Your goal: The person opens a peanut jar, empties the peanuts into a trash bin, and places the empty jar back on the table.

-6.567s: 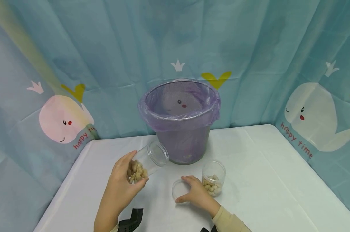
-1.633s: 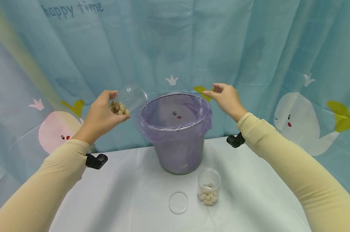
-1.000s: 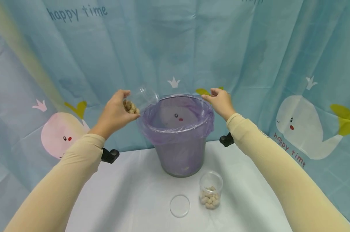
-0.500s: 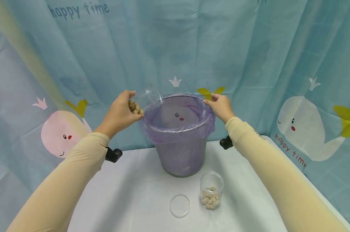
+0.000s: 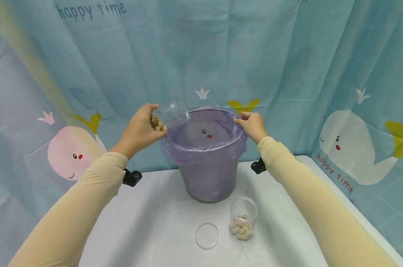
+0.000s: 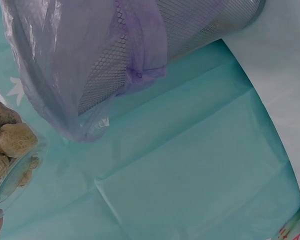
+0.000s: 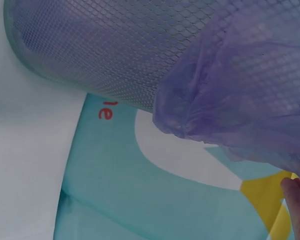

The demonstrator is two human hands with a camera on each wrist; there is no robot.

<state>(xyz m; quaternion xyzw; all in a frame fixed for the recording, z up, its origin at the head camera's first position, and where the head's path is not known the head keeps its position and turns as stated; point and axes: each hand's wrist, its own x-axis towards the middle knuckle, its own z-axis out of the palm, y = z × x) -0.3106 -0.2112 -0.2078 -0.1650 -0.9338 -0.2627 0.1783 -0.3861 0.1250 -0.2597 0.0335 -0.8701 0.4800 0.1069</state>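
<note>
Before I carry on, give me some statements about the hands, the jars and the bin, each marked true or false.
1. The left hand holds a tilted clear plastic jar. True.
2. That jar is empty. False: tan pieces are inside it.
3. A purple liner is folded over the rim of the mesh bin. True.
4. Both jars are off the table. False: the second jar stands upright on the white table.
5. The clear round lid lies apart from both jars. True.
6. Both hands rest on the table. False: the right hand is up at the bin's rim.

Lid (image 5: pixel 207 236) left of standing jar (image 5: pixel 243 209), both before bin (image 5: pixel 211 181), curtain (image 5: pixel 201 48) behind
</note>
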